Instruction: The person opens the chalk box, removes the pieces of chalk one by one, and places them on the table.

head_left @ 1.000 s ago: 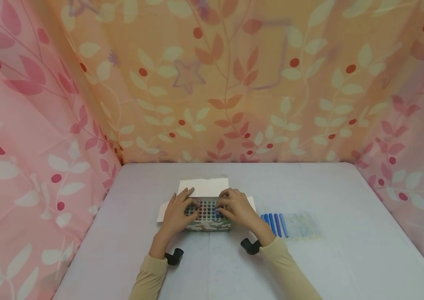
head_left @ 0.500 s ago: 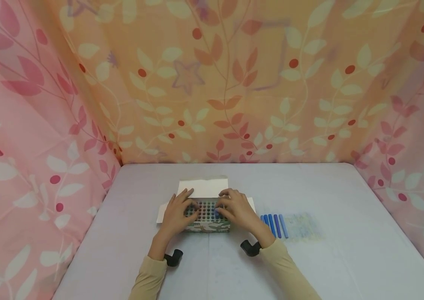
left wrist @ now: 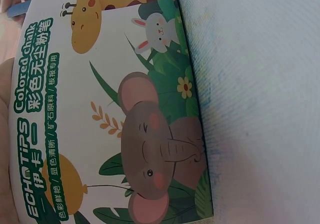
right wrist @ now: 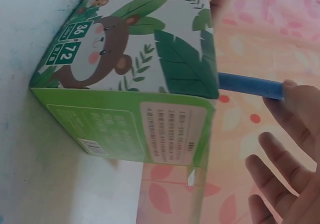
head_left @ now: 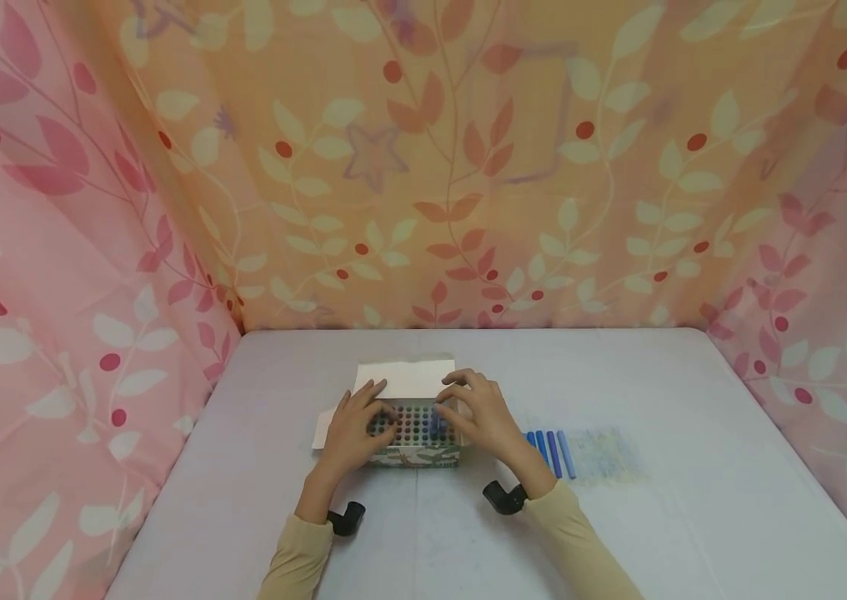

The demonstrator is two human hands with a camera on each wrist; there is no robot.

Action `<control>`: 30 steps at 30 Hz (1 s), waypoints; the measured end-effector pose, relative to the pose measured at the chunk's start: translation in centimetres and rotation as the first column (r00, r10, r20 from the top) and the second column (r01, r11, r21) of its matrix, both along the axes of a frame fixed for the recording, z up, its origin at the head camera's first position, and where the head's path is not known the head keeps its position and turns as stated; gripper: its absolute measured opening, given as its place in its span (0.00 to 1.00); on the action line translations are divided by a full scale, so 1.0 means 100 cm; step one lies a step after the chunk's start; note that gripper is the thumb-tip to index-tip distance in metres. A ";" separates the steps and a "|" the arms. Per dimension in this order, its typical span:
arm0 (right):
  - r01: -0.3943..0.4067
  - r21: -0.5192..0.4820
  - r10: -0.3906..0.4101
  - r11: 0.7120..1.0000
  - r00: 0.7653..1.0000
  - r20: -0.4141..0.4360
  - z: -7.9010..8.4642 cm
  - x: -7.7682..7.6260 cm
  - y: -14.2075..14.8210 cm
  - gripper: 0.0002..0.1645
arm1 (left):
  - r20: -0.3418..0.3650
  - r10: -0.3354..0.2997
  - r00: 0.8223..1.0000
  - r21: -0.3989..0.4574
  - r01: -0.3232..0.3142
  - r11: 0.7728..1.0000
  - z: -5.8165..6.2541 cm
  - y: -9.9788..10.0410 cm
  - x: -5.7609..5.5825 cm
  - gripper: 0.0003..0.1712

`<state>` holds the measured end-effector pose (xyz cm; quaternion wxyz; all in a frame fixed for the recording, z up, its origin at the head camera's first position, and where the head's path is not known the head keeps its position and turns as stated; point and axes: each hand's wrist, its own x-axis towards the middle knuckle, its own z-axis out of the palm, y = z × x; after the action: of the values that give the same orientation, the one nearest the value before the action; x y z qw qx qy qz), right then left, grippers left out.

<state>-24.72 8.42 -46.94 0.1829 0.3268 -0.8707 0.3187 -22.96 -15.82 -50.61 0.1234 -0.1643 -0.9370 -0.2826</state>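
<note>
A box of colored chalk [head_left: 412,457] stands open on the table, rows of chalk ends [head_left: 412,425] showing inside. My right hand [head_left: 479,412] pinches the top of a blue chalk stick [right wrist: 250,85] between thumb and index finger. That stick stands upright, much of its length above the box's rim, its lower end hidden by the box. My left hand [head_left: 352,429] rests over the box's left side, fingers spread, with thumb and index finger over the chalk. The left wrist view shows the box's printed front [left wrist: 100,109] close up.
Several blue and violet chalk sticks [head_left: 554,454] lie in a row right of the box, partly behind my right wrist. A smudged chalk patch [head_left: 607,454] marks the white tablecloth [head_left: 694,517] beyond them. The box's white lid [head_left: 404,379] is raised at the back.
My right hand has risen slightly and shifted right, and more of the blue chalk stick now shows above the box. My left hand stays in place.
</note>
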 end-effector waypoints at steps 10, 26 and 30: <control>0.041 -0.118 -0.046 0.992 0.998 -0.037 0.013 0.003 0.004 0.05 | -0.001 -0.005 1.000 0.012 0.005 1.000 0.000 -0.001 0.001 0.04; 0.123 -0.248 -0.137 0.961 0.990 -0.041 0.031 0.006 0.040 0.06 | -0.011 0.007 1.000 0.003 -0.007 1.000 -0.003 0.000 0.000 0.04; 0.150 -0.247 -0.165 0.957 0.985 -0.043 0.031 0.006 0.052 0.06 | -0.011 0.005 1.000 0.005 -0.005 1.000 -0.003 0.000 0.000 0.04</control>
<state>-24.12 13.67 -43.84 0.2738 0.2415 -0.8421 0.3970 -22.93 -15.81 -50.90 0.1297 -0.1630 -0.9360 -0.2837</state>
